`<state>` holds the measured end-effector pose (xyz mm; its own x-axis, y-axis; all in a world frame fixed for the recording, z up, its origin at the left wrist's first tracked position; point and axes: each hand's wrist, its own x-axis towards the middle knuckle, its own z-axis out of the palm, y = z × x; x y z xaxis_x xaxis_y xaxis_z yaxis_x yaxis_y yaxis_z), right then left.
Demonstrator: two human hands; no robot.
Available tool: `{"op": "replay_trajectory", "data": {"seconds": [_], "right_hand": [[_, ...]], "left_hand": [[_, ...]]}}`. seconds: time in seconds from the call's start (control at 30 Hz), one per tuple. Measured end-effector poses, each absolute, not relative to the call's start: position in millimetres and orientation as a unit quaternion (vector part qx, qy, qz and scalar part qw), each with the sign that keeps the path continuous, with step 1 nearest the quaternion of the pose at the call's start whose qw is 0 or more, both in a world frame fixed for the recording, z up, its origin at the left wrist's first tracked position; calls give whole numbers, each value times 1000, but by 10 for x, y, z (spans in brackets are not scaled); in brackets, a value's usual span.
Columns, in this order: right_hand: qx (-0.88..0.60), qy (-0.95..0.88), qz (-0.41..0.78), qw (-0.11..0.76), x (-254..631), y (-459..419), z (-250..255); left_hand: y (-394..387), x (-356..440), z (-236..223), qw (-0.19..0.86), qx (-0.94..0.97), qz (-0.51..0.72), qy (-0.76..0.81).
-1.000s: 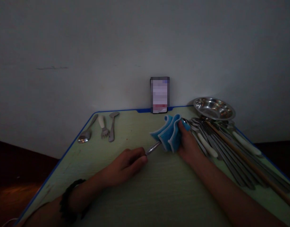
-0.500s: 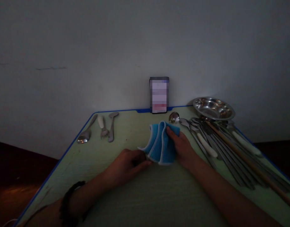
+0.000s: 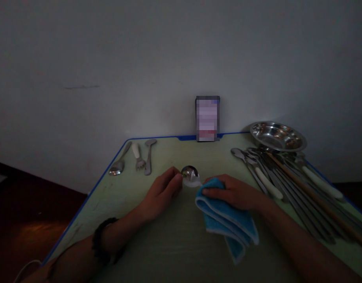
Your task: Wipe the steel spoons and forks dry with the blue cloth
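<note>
A shiny spoon (image 3: pixel 189 173) with a round bowl is held above the table between my two hands. My left hand (image 3: pixel 163 192) is closed, its thumb and fingertips at the left edge of the spoon's bowl. Folded loosely, a blue cloth (image 3: pixel 228 220) with pale edging hangs from my right hand (image 3: pixel 235 192), whose fingers are closed on it. The cloth's upper end is just right of the bowl, where the spoon's neck points; the handle is hidden from view.
Left on the table (image 3: pixel 157 247) lie a spoon (image 3: pixel 116 168), a white-handled fork (image 3: pixel 139 162) and another utensil (image 3: pixel 149 157). A pile of cutlery (image 3: pixel 284 188) covers the right side, a metal bowl (image 3: pixel 278 135) behind it. A phone (image 3: pixel 207 118) leans on the wall.
The spoon's bowl has come nearer and leftward, from beyond the cloth to beside my left fingers. My right hand has turned and moved nearer, the cloth now hanging below it. The view has shifted slightly left.
</note>
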<state>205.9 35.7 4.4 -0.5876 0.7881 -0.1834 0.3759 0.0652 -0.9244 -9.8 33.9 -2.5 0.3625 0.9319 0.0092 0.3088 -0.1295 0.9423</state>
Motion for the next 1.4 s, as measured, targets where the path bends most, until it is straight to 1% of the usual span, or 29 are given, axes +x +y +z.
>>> {"op": "replay_trajectory", "data": {"seconds": [0.1,0.17,0.23,0.33,0.43,0.53,0.6,0.67,0.73,0.83,1.03,1.13,1.4], "right_hand": [[-408,-747,502,154,2046,338,80],[-411,-762,481,135,2041,331,103],[-409,-767,481,116,2060,337,129],[-407,-762,495,92,2138,369,163],[-411,-776,466,110,2228,406,165],[-417,-780,448,129,2264,428,140],[-427,-772,450,135,2257,432,125],[-439,-762,453,143,2244,431,116],[-444,-756,458,149,2240,428,110],[-446,-750,462,157,2247,425,93],[-450,-762,444,142,2207,421,71],[-438,-772,439,136,2180,415,72],[-434,-765,454,140,2203,428,60]], "left_hand": [[312,-100,1,405,717,279,493],[294,-104,-15,377,726,283,501],[281,-106,-48,372,710,319,506],[276,-97,-89,393,639,415,514],[292,-83,-94,414,577,485,511],[323,-85,-95,418,578,484,508],[342,-92,-104,399,591,485,506],[351,-93,-110,384,590,504,501],[351,-85,-104,394,580,522,485],[344,-71,-74,415,596,501,472],[340,-69,-85,392,662,410,490],[322,-65,-125,396,682,384,480],[282,-76,-114,444,716,323,430]]}}
